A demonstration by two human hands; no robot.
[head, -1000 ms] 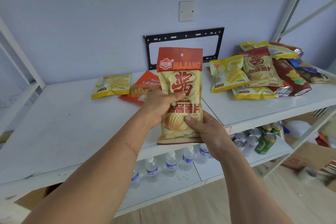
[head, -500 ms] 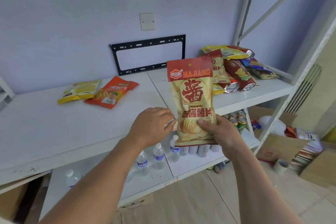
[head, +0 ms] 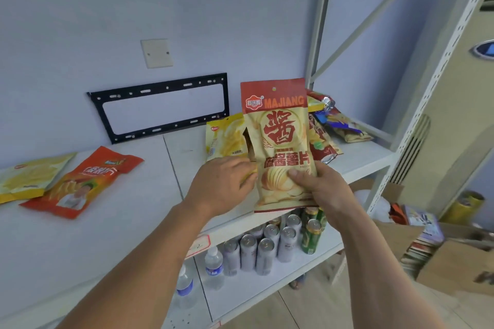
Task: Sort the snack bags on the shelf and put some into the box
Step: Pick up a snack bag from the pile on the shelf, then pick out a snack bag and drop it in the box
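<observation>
The right hand (head: 319, 189) grips the MAJIANG chip bag (head: 280, 147) upright at its lower part, thumb across the front, while the left hand (head: 222, 184) touches the bag's left edge at 9 o'clock. On the white shelf (head: 128, 222), an orange bag (head: 83, 181) overlaps a yellow bag (head: 29, 179) toward 9 o'clock, and a pile of snack bags (head: 331, 125) lies behind the held one. Cans (head: 267, 246) and water bottles (head: 213, 267) stand on the lower shelf toward 6 o'clock.

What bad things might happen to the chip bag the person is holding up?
1. Only the right hand pinches the MAJIANG bag, low down, so the tall bag might flop over or slip.
2. The thumb presses on the front of the bag, which may crush chips inside.
3. The left hand is beside the bag's edge, close to the yellow bag on the shelf; a careless move might knock that one.
</observation>
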